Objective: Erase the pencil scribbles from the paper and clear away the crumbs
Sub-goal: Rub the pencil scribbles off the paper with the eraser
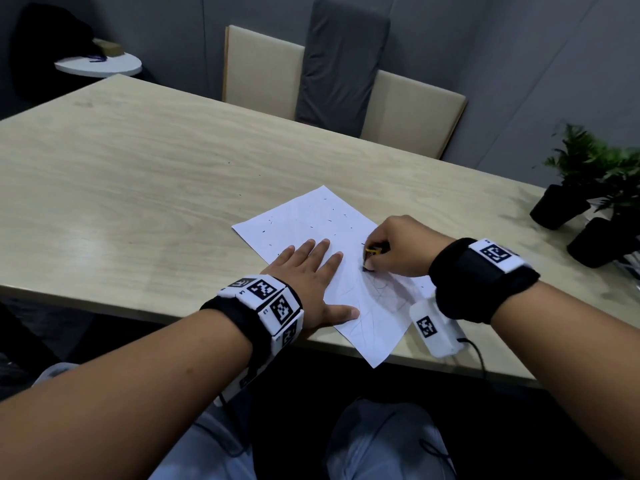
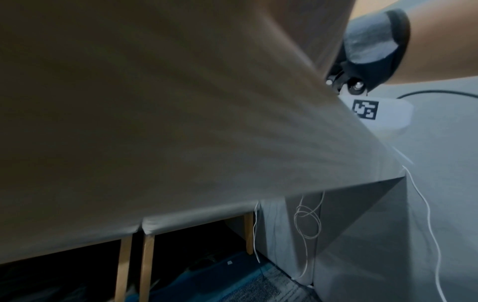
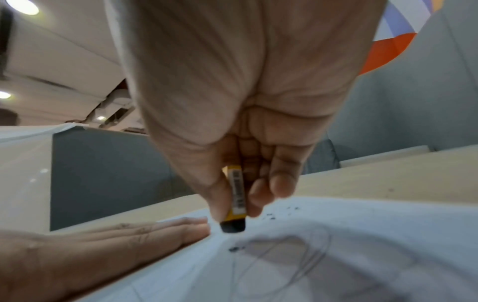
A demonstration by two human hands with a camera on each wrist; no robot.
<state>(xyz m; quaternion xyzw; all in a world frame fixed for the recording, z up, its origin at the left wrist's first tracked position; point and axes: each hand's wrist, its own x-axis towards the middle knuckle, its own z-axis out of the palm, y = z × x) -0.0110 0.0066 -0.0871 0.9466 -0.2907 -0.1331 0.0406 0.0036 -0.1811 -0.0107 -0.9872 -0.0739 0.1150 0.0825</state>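
Erasing is under way: the white sheet of paper [image 1: 322, 233] lies at the centre of the head view on the pale wood-grain table [image 1: 138, 174], with faint pencil scribbles [image 3: 279, 263] left near its lower corner. The right hand [image 1: 398, 247] pinches a black eraser in a yellow sleeve [image 3: 234, 204], tip at the scribbles' upper edge; next it likely rubs downward through them. The left hand [image 1: 311, 271] lies flat, fingers spread, pinning the sheet. Dark crumbs [image 1: 311, 226] dot the upper half.
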